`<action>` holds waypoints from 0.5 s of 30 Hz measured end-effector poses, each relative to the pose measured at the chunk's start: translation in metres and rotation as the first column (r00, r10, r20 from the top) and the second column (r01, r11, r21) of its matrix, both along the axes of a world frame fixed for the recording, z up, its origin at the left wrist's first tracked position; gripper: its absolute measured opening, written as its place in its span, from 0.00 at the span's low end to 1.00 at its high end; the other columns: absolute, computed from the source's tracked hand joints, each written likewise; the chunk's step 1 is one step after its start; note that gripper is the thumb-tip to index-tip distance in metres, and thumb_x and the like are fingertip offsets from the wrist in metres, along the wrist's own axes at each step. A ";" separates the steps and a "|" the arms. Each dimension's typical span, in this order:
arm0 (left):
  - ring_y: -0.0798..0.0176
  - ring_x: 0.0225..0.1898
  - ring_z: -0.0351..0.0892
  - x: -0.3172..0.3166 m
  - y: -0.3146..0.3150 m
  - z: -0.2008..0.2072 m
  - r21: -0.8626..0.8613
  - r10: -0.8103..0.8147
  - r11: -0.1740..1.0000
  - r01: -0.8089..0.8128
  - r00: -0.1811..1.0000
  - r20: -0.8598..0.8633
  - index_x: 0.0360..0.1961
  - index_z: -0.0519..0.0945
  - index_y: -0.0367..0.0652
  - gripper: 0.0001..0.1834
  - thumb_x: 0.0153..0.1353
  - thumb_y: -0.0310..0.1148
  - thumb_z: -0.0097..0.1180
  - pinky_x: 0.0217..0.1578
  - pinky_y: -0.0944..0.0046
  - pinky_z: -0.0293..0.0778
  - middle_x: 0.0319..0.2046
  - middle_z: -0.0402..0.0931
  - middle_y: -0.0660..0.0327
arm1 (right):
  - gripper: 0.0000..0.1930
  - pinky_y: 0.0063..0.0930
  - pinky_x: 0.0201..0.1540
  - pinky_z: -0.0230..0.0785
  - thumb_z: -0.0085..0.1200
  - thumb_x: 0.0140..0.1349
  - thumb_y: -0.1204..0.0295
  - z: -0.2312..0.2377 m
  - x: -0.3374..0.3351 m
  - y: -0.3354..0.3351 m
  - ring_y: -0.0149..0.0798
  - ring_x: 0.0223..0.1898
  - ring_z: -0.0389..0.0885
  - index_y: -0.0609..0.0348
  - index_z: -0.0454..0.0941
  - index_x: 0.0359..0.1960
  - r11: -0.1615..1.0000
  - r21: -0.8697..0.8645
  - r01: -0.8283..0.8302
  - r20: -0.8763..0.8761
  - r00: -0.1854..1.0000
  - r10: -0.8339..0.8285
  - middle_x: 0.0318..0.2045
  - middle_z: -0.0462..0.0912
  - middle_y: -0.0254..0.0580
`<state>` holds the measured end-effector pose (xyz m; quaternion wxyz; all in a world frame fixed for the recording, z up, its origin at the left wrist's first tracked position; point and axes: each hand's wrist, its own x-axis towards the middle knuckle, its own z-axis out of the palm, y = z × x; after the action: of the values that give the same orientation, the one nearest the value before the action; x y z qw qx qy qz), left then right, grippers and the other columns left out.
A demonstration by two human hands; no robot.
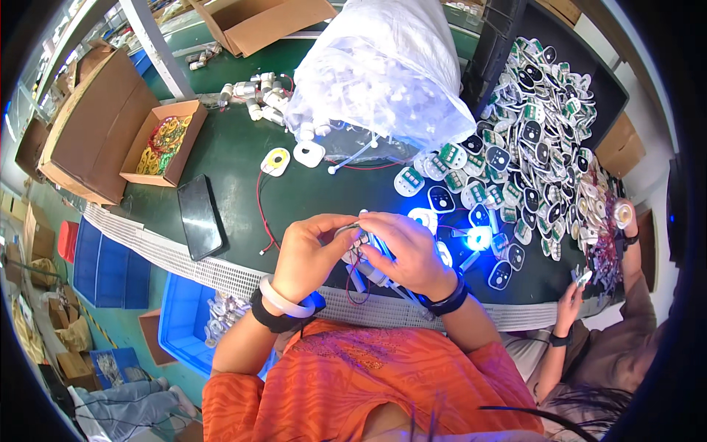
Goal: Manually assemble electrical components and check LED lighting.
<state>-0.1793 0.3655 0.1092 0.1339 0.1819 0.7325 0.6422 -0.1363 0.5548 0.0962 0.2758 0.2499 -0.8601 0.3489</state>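
Observation:
My left hand (313,249) and my right hand (406,254) meet over the near edge of the green bench, fingers pinched together. Between them is a small whitish part with thin wires, mostly hidden by the fingers. A dark red wire (359,296) loops down below it. Just right of my right hand a bright blue light (479,237) glows among white parts. Beyond my left hand lies a white part with a yellow ring (277,161), its red wire trailing toward me. Beside that is a white plate with a hole (308,153).
A big white bag of translucent parts (383,96) lies ahead. Piled at the right are many white covers with green circuit boards (530,132). A black phone-like slab (199,217) and a cardboard box of coloured rings (163,144) lie left. A co-worker's hand (568,303) holds a small part.

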 end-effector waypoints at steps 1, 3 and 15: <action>0.76 0.34 0.75 0.000 0.000 -0.003 0.004 -0.010 1.000 0.010 1.000 0.006 0.45 0.83 0.33 0.11 0.61 0.24 0.61 0.36 0.74 0.71 0.35 0.83 0.64 | 0.21 0.36 0.44 0.76 0.66 0.50 0.76 -0.001 0.000 -0.001 0.46 0.43 0.82 0.60 0.79 0.48 1.000 -0.023 0.004 0.011 1.000 -0.003 0.44 0.82 0.45; 0.76 0.34 0.74 0.000 0.001 -0.006 -0.003 0.002 1.000 -0.002 1.000 0.011 0.45 0.83 0.33 0.11 0.61 0.24 0.61 0.36 0.74 0.71 0.34 0.83 0.63 | 0.21 0.36 0.43 0.76 0.66 0.49 0.76 0.000 0.001 -0.002 0.46 0.42 0.82 0.60 0.79 0.47 0.999 -0.035 0.001 0.027 1.000 0.000 0.43 0.82 0.46; 0.73 0.26 0.73 -0.001 0.004 -0.019 -0.034 0.033 0.999 -0.036 0.996 -0.085 0.44 0.84 0.36 0.11 0.60 0.27 0.61 0.29 0.72 0.70 0.30 0.81 0.60 | 0.18 0.31 0.40 0.77 0.65 0.49 0.78 -0.002 0.000 -0.004 0.45 0.39 0.84 0.63 0.80 0.44 0.994 -0.106 0.006 0.102 0.995 0.005 0.41 0.82 0.49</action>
<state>-0.1800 0.3691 0.0906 0.0950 0.1938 0.7517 0.6232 -0.1366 0.5510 0.0942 0.2446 0.2167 -0.8534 0.4062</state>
